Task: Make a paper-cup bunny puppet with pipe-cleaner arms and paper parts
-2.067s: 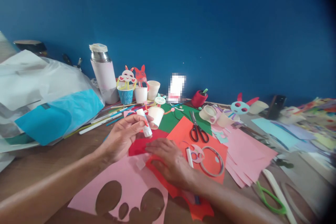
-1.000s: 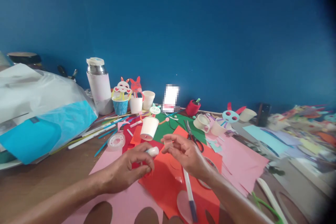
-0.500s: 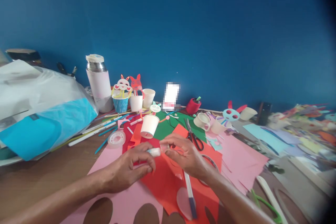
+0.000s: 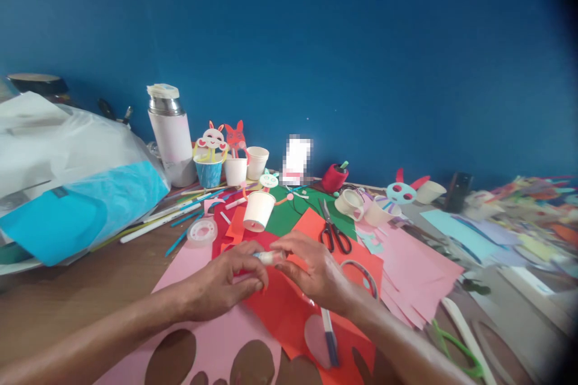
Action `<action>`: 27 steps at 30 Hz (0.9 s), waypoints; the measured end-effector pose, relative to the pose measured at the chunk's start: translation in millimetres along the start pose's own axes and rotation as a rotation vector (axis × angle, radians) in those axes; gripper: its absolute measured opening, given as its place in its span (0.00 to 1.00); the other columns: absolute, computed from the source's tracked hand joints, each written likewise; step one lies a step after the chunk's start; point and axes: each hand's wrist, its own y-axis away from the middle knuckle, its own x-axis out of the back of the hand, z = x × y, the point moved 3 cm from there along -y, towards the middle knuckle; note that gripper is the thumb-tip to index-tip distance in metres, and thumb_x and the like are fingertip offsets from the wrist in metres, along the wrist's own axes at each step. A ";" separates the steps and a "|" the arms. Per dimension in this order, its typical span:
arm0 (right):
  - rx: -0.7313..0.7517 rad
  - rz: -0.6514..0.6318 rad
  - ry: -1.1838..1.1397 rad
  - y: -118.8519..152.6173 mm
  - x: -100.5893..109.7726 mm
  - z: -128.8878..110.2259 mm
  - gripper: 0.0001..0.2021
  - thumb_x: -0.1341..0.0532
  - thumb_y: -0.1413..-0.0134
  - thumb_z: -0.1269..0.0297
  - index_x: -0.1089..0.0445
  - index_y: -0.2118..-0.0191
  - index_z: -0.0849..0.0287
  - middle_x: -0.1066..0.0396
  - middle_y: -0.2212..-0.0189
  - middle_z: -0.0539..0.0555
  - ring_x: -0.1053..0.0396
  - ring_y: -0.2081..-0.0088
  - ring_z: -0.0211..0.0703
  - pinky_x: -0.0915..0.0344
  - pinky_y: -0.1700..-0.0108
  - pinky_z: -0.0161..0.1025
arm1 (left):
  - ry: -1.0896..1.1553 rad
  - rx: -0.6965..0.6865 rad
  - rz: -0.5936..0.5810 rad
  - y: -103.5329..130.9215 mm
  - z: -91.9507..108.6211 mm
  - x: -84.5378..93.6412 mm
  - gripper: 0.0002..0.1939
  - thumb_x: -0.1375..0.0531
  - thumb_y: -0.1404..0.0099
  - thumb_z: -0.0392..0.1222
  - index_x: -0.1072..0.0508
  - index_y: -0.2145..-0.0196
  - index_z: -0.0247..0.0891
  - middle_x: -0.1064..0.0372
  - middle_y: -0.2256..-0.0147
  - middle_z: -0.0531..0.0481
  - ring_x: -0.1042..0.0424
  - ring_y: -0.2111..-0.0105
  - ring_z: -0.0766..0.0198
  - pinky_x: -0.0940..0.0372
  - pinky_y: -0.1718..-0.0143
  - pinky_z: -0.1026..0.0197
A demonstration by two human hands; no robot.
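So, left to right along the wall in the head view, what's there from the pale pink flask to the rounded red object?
Pale pink flask → blue paper cup → white paper cup with red cutout → plain white paper cup → blurred white rectangle → rounded red object.

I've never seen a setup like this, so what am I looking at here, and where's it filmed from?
There's no machine: these are a person's bare hands, seen by one camera worn on the head, looking forward and down. The left hand holds a small white tube; the right hand's fingers are at its clear end. On the brown table lie pink paper, orange-red paper and black-handled scissors. Behind stand paper cups and a flask, before a blue wall.
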 end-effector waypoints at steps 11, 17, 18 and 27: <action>-0.027 0.059 0.040 3.2 -10.6 3.3 0.10 0.47 0.43 0.59 0.34 0.60 0.57 0.32 0.67 0.53 0.34 0.65 0.39 0.37 0.63 0.36 | 0.102 -0.046 0.037 -2.8 -2.9 -6.3 0.08 0.46 0.43 0.37 0.28 0.74 0.39 0.38 0.67 0.51 0.38 0.64 0.64 0.42 0.63 0.62; -0.100 0.062 0.041 4.4 -17.1 6.4 0.09 0.47 0.43 0.60 0.34 0.61 0.57 0.34 0.70 0.51 0.35 0.67 0.38 0.39 0.64 0.35 | 0.186 -0.046 0.031 -4.0 -4.2 -8.5 0.07 0.45 0.43 0.39 0.28 0.75 0.39 0.37 0.69 0.52 0.37 0.65 0.65 0.43 0.61 0.62; -0.109 0.070 0.031 3.3 -17.0 6.9 0.09 0.46 0.44 0.60 0.34 0.61 0.57 0.34 0.70 0.51 0.35 0.67 0.38 0.39 0.64 0.35 | 0.203 -0.034 0.017 -4.1 -3.6 -7.6 0.07 0.45 0.43 0.40 0.28 0.75 0.39 0.36 0.70 0.53 0.37 0.66 0.65 0.43 0.62 0.62; -0.385 0.242 -0.222 -7.8 28.8 64.9 0.12 0.45 0.47 0.59 0.35 0.60 0.59 0.33 0.74 0.49 0.35 0.72 0.36 0.39 0.70 0.33 | 0.617 0.191 0.120 -7.7 -14.5 5.4 0.07 0.42 0.45 0.43 0.29 0.73 0.37 0.32 0.64 0.50 0.35 0.69 0.67 0.40 0.66 0.63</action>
